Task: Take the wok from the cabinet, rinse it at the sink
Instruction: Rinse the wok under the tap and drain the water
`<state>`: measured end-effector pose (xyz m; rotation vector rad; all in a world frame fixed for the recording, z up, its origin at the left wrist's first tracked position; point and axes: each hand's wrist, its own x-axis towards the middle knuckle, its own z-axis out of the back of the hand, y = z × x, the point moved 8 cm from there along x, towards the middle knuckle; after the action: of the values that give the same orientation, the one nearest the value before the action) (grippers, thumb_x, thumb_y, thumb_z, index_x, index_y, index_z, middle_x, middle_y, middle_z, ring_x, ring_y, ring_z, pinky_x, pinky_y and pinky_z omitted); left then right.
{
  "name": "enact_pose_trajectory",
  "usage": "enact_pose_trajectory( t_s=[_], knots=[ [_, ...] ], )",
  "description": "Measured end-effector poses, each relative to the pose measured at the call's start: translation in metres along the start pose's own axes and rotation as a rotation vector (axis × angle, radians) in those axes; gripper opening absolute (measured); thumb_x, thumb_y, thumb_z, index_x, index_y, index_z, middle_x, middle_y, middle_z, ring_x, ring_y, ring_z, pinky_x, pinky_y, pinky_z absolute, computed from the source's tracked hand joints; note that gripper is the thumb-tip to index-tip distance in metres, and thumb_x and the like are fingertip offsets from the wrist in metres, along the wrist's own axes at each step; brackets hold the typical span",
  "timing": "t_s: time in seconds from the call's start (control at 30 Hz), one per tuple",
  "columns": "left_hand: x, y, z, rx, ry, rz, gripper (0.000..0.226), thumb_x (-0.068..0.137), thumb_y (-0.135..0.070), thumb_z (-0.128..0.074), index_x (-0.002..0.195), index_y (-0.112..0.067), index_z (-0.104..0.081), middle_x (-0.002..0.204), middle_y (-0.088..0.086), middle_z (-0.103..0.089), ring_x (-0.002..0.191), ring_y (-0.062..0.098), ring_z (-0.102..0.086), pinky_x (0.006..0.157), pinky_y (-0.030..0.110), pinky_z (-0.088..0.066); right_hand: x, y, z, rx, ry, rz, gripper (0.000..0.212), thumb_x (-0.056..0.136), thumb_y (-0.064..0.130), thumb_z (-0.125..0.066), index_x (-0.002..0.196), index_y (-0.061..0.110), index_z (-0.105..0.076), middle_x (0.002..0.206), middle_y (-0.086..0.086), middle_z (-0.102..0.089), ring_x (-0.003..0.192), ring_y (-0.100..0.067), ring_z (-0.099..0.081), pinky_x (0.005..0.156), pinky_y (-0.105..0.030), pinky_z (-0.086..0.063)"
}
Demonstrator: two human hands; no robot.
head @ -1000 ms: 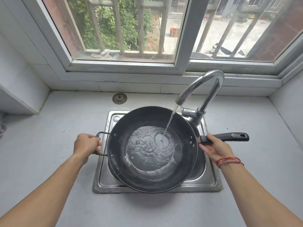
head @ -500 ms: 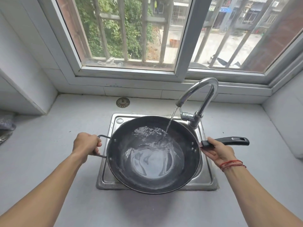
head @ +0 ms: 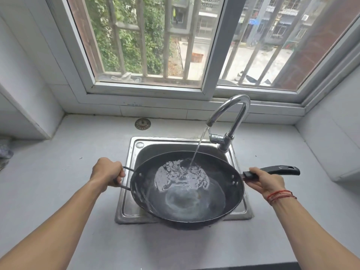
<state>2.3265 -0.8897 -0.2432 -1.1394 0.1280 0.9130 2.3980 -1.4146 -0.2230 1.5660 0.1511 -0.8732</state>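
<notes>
Catching a thin stream (head: pixel 198 147) from the tap (head: pixel 231 114), the wok (head: pixel 187 199) sits over the sink (head: pixel 136 151), its near rim jutting past the sink's front edge above the counter (head: pixel 58 182). Whether it rests on the steel rim or is carried free cannot be told.

The wok lies squarely between the two hands, its long axis running left to right. The left hand (head: pixel 108 171) is wrapped around the wire loop handle (head: pixel 126 169) hard against the rim. The right hand (head: pixel 266 181) is curled around the near end of the long black handle (head: pixel 280 170), just beside the rim, leaving most of the grip bare and pointing off to the right. A red string bracelet (head: pixel 280 194) circles that wrist.

The pan is dark and wide, with pale rivets showing inside at each handle. A rippling pool fills the far side of the bowl where the stream lands, and the nearer part of the floor shows a dull, cloudy ring.

The rinse looks well under way. Any pour-out would best go away from the person, into the basin, since the near rim overhangs dry counter.

A round drain strainer (head: pixel 142 124) lies on the counter behind the sink, below a barred window (head: pixel 148 45). A cloth (head: pixel 4 152) shows at the left edge.
</notes>
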Motion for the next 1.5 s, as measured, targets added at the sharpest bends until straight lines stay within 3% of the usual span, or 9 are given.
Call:
enact_pose_trajectory(
  t_s=[0.27, 0.43, 0.67, 0.8, 1.0, 1.13, 1.3, 1.5],
  knots=[
    [0.000, -0.002, -0.013, 0.016, 0.105, 0.008, 0.017, 0.074, 0.007, -0.050, 0.066, 0.011, -0.064, 0.060, 0.021, -0.061, 0.042, 0.026, -0.050, 0.051, 0.037, -0.054, -0.015, 0.015, 0.017, -0.083, -0.069, 0.051, 0.024, 0.080, 0.003, -0.075, 0.096, -0.009, -0.061, 0.076, -0.020, -0.072, 0.067, -0.032, -0.073, 0.058, -0.039, -0.061],
    [-0.003, -0.002, -0.026, 0.077, 0.166, 0.036, 0.020, 0.076, 0.009, -0.048, 0.063, 0.010, -0.063, 0.054, 0.018, -0.057, 0.039, 0.025, -0.049, 0.047, 0.032, -0.051, -0.013, 0.031, 0.021, -0.128, -0.087, 0.068, 0.026, 0.078, 0.003, -0.077, 0.094, -0.009, -0.060, 0.069, -0.020, -0.072, 0.062, -0.031, -0.073, 0.052, -0.037, -0.060],
    [-0.002, -0.004, -0.045, 0.119, 0.206, 0.061, 0.019, 0.082, 0.011, -0.045, 0.070, 0.007, -0.059, 0.049, 0.014, -0.056, 0.036, 0.020, -0.047, 0.046, 0.033, -0.053, -0.001, 0.045, 0.022, -0.168, -0.096, 0.070, 0.031, 0.077, 0.003, -0.077, 0.096, -0.012, -0.058, 0.079, -0.026, -0.071, 0.067, -0.037, -0.073, 0.061, -0.046, -0.060],
    [-0.002, -0.003, -0.057, 0.124, 0.229, 0.072, 0.019, 0.083, 0.010, -0.043, 0.072, 0.007, -0.058, 0.042, 0.011, -0.053, 0.033, 0.020, -0.045, 0.041, 0.031, -0.051, 0.006, 0.054, 0.025, -0.192, -0.105, 0.082, 0.034, 0.076, 0.004, -0.078, 0.099, -0.013, -0.059, 0.084, -0.027, -0.072, 0.069, -0.037, -0.073, 0.065, -0.045, -0.060],
    [0.005, 0.001, -0.070, 0.103, 0.235, 0.074, 0.023, 0.085, 0.007, -0.043, 0.067, 0.005, -0.058, 0.047, 0.013, -0.055, 0.038, 0.021, -0.047, 0.045, 0.032, -0.051, 0.007, 0.067, 0.021, -0.178, -0.056, 0.094, 0.026, 0.081, 0.003, -0.075, 0.099, -0.010, -0.061, 0.084, -0.025, -0.072, 0.070, -0.033, -0.074, 0.053, -0.032, -0.059],
    [0.008, 0.003, -0.073, 0.092, 0.221, 0.073, 0.021, 0.086, 0.004, -0.043, 0.072, 0.004, -0.059, 0.054, 0.014, -0.057, 0.041, 0.022, -0.049, 0.045, 0.033, -0.052, 0.007, 0.069, 0.015, -0.151, -0.007, 0.096, 0.022, 0.082, 0.001, -0.073, 0.098, -0.012, -0.063, 0.078, -0.022, -0.073, 0.074, -0.032, -0.074, 0.055, -0.032, -0.060],
    [0.009, 0.008, -0.066, 0.092, 0.193, 0.081, 0.021, 0.082, 0.001, -0.042, 0.074, 0.004, -0.061, 0.053, 0.013, -0.061, 0.041, 0.024, -0.053, 0.048, 0.034, -0.052, 0.010, 0.069, 0.002, -0.147, 0.041, 0.098, 0.033, 0.085, 0.002, -0.070, 0.110, -0.017, -0.059, 0.098, -0.030, -0.070, 0.091, -0.039, -0.071, 0.058, -0.033, -0.061],
    [0.013, 0.007, -0.053, 0.109, 0.165, 0.091, 0.022, 0.084, 0.000, -0.041, 0.072, 0.002, -0.060, 0.053, 0.012, -0.057, 0.040, 0.022, -0.049, 0.050, 0.036, -0.055, 0.008, 0.072, -0.014, -0.170, 0.062, 0.120, 0.032, 0.084, 0.002, -0.071, 0.106, -0.018, -0.059, 0.093, -0.030, -0.071, 0.084, -0.038, -0.073, 0.057, -0.032, -0.060]
  ],
)
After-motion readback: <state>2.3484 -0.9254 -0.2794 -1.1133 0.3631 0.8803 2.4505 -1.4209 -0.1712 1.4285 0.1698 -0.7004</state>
